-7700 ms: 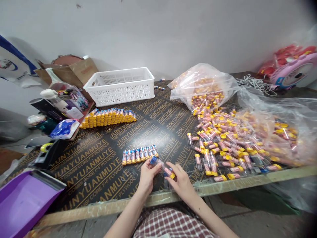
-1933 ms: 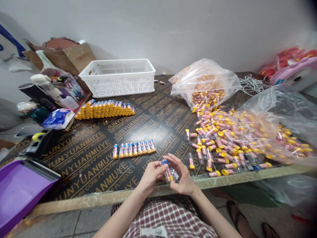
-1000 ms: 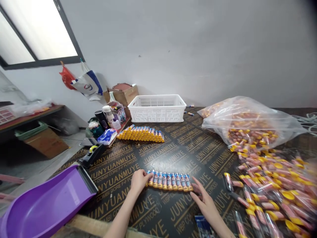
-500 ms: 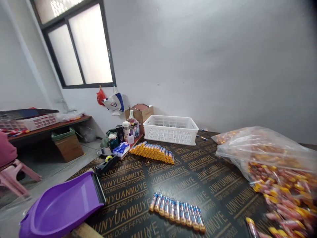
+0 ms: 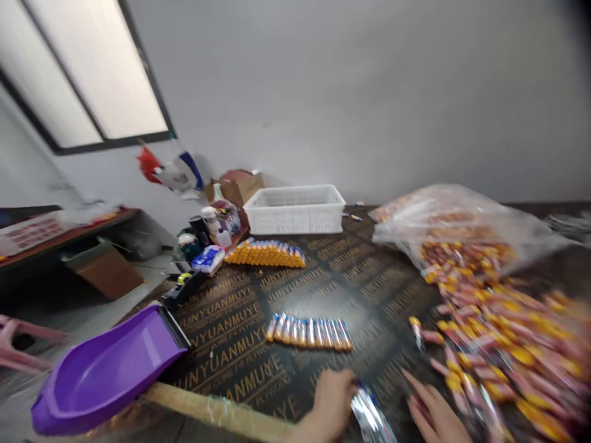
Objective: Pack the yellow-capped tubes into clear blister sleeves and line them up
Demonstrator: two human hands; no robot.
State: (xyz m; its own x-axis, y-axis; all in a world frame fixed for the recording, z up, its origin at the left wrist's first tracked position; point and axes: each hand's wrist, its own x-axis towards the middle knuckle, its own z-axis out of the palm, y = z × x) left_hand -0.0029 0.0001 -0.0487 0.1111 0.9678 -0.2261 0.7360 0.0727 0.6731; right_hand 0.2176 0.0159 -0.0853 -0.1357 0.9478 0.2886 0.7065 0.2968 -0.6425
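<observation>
My left hand (image 5: 331, 399) is at the lower middle, its fingers curled against a few shiny, silver-and-blue wrapped tubes (image 5: 372, 415). My right hand (image 5: 436, 411) is just right of them, smeared by motion, with its fingers stretched forward and nothing visible in them. Beyond the hands lies a row of small blue-and-orange tubes (image 5: 309, 332), side by side on the dark printed board (image 5: 318, 295). A loose heap of pink tubes with yellow caps (image 5: 498, 351) spreads to the right of my right hand.
A clear plastic bag (image 5: 457, 209) spills into the heap. A white basket (image 5: 295, 218) stands at the back beside a stack of orange-ended tubes (image 5: 265, 253). At left are a purple dustpan (image 5: 111, 369), a tape dispenser (image 5: 184, 288) and a wooden strip (image 5: 217, 417).
Both hands have entered at the bottom, the left with shiny tubes. The view has turned right, showing more of the heap and bag.
</observation>
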